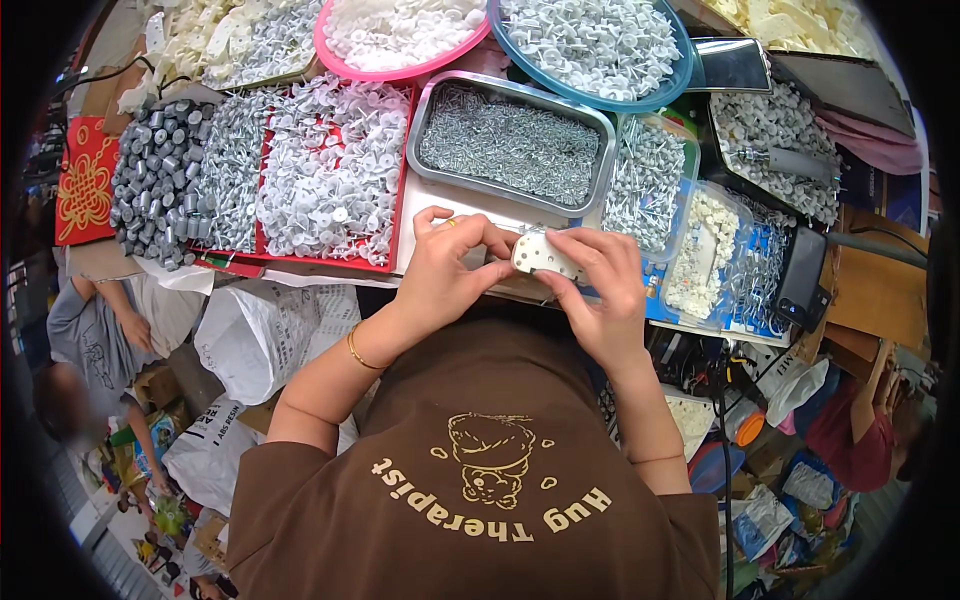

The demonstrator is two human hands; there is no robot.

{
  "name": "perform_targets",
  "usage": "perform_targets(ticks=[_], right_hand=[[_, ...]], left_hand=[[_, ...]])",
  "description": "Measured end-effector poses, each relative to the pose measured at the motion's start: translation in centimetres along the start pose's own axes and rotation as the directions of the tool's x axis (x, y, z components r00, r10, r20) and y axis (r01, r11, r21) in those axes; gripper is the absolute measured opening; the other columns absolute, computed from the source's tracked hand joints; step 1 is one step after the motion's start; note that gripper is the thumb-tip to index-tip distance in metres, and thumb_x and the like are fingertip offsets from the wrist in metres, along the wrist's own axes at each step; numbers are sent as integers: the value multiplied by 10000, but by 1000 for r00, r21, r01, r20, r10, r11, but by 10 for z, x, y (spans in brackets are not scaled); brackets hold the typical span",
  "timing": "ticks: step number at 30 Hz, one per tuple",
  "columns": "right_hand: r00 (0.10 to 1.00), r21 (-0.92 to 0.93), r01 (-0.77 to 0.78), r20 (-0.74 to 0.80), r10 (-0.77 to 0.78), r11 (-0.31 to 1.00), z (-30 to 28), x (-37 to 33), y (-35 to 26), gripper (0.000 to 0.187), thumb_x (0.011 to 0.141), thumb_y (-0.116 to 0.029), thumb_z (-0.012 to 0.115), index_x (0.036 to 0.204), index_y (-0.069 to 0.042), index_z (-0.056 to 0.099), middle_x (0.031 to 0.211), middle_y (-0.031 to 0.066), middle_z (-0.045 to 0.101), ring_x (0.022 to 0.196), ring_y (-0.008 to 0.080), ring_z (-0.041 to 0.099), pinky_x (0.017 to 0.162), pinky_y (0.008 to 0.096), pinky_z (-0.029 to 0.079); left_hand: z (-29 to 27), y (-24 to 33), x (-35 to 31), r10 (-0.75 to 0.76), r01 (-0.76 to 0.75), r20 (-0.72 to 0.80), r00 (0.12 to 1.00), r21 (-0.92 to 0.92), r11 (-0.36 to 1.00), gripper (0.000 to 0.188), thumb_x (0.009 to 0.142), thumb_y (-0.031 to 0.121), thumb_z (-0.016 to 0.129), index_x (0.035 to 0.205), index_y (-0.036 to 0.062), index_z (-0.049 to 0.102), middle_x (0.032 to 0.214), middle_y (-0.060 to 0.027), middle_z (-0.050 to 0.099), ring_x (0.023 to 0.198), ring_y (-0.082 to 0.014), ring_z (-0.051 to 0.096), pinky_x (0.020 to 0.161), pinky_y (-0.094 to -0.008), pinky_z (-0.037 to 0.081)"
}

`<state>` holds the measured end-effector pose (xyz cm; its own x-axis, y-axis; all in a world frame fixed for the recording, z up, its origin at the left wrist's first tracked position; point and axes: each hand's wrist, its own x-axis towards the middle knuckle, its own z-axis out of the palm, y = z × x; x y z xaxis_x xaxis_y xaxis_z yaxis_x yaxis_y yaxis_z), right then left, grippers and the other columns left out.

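Observation:
A small white plastic plate (pixel 540 253) with several round holes is tilted up over the table's near edge. My right hand (pixel 606 292) grips it at its right side between thumb and fingers. Close by its left edge is my left hand (pixel 452 262), thumb and forefinger brought together. Whatever those fingertips may hold is too small to make out. Just beyond both hands stands a steel tray (pixel 413 157) full of tiny metal pins or screws. On the left, a red tray (pixel 402 190) is heaped with white disc-headed parts.
Grey cylindrical parts (pixel 160 180) are piled at the far left. A pink basin (pixel 330 50) and a blue basin (pixel 600 97) hold more small parts at the back. Clear tubs (pixel 745 215) and a black phone-like device (pixel 803 282) stand at right. Other people sit on both sides.

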<state>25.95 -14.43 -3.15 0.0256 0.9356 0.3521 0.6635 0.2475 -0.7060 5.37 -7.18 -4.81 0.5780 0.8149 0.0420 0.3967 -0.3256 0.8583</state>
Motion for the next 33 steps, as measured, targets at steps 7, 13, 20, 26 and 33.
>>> perform_targets(ticks=[7,13,20,26,33], right_hand=[[999,8,-15,31,15,1000,-5,2,-5,393,742,-93,824,1125,-73,736,1077,79,681,988,280,595,863,388,476],[996,19,-64,60,63,998,-4,-1,-4,401,742,-87,822,1135,-78,741,1086,82,685,1003,278,598,872,384,475],[995,15,-18,94,16,1000,-5,1,0,396,750,-99,818,1137,-77,733,1082,80,683,1010,284,598,884,388,471],[991,-1,-39,130,38,999,-16,3,-2,429,751,-112,821,1166,-78,720,1093,92,670,1013,289,593,902,397,466],[974,28,-181,144,175,983,-29,-10,5,406,796,-82,797,1191,-54,705,1056,109,619,924,252,618,765,339,511]], left_hand=[[-4,7,3,-19,19,43,999,2,1000,199,813,84,765,868,89,574,1065,-33,759,968,-138,650,1014,-389,268],[-8,4,4,14,-12,110,994,-20,1000,245,831,97,753,955,97,542,1084,-10,731,987,-171,660,1025,-450,240],[1,9,-1,129,-145,88,988,208,967,501,776,135,786,1214,94,546,1060,-7,688,990,-179,653,1032,-456,242],[4,19,1,174,-178,36,984,233,956,584,775,214,816,1282,100,549,1060,-16,689,959,-162,654,1031,-464,254],[-2,22,8,136,-148,92,987,148,978,379,806,217,827,1142,115,686,1050,11,696,806,-117,620,1032,-420,262]])
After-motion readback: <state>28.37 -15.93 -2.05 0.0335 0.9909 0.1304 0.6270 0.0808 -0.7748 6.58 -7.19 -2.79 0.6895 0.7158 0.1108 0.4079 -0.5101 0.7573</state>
